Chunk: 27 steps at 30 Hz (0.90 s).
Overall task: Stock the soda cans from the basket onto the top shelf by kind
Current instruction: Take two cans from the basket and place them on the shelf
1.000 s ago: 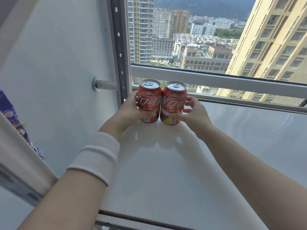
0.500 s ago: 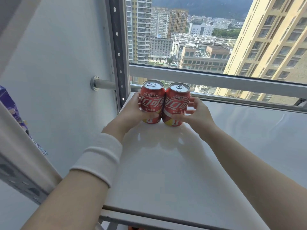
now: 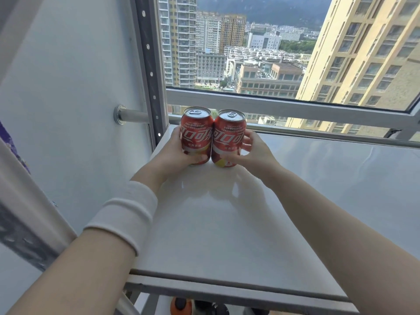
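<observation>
2 red soda cans are standing upright in the upper ctr of the frame, at the back-left corner of the white top shelf (image 3: 227,223). They're sitting side by side & touching each other. Both are showing the same red label w/ white script and "FIFA WORLD CUP" print, silver tops facing up.

The left hand (image 3: 175,153) is gripping the left-side can (image 3: 196,130): thumb curling across its lower front, other fingers going round the far side, out of sight. The right hand (image 3: 254,153) is gripping the right-side can (image 3: 229,133), thumb lying along the lower front & fingertips curling round the can's right flank. Both cans are looking seated on the shelf, though the thumbs are hiding part of the btm rims.

A white wristband (image 3: 127,214) is wrapping the left forearm, lower left of ctr.

The glossy shelf is reflecting cans & hands. Under its front edge, at btm ctr, an orange rounded thing (image 3: 180,305) is peeking out; too cropped to tell what it is.

A black perforated upright (image 3: 150,64) is rising just left of the cans, and a metal rod (image 3: 134,115) is sticking out of the white wall (image 3: 68,87) toward it. A window frame (image 3: 272,105) is running behind the cans, w/ high-rise blocks filling the upper right. Purple patterned fabric (image 3: 9,144) is showing at the far left edge.
</observation>
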Each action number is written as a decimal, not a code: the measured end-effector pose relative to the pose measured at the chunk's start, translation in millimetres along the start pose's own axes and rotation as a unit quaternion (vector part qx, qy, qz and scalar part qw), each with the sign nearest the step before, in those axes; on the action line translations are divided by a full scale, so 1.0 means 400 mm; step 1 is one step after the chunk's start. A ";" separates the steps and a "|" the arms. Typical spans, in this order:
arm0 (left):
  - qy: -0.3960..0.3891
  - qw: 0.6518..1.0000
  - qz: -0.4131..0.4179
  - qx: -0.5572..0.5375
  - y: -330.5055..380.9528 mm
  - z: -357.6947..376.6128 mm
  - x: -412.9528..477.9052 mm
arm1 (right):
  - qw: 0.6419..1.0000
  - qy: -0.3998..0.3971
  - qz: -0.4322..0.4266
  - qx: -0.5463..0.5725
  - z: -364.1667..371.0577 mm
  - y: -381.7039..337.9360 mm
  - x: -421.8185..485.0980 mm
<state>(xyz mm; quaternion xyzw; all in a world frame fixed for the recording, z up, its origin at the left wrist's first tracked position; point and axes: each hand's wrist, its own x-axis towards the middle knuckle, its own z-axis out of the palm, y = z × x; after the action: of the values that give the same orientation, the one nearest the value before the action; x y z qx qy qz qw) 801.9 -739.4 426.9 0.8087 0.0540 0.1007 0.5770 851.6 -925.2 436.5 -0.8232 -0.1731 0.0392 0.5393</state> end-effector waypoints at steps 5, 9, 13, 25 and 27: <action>0.041 0.998 -0.022 0.035 0.014 0.013 -0.065 | 0.998 0.023 0.015 -0.051 -0.034 0.016 -0.061; 0.074 0.992 -0.025 0.103 0.027 0.048 -0.147 | 0.994 0.031 0.004 -0.109 -0.071 0.033 -0.148; 0.093 0.983 -0.024 0.154 0.052 0.094 -0.253 | 0.979 0.038 -0.037 -0.195 -0.109 0.036 -0.260; 0.079 0.952 0.062 0.290 0.142 0.408 -0.702 | 0.933 0.050 -0.144 -0.326 -0.273 0.162 -0.772; 0.075 0.945 0.090 0.304 0.137 0.444 -0.755 | 0.921 0.056 -0.151 -0.353 -0.294 0.193 -0.849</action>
<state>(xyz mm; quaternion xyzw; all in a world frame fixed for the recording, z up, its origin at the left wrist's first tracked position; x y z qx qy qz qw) 546.2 -982.8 392.7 0.9373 0.0515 0.1913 0.2866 581.5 -1166.7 374.2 -0.9252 -0.2673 -0.1528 0.2217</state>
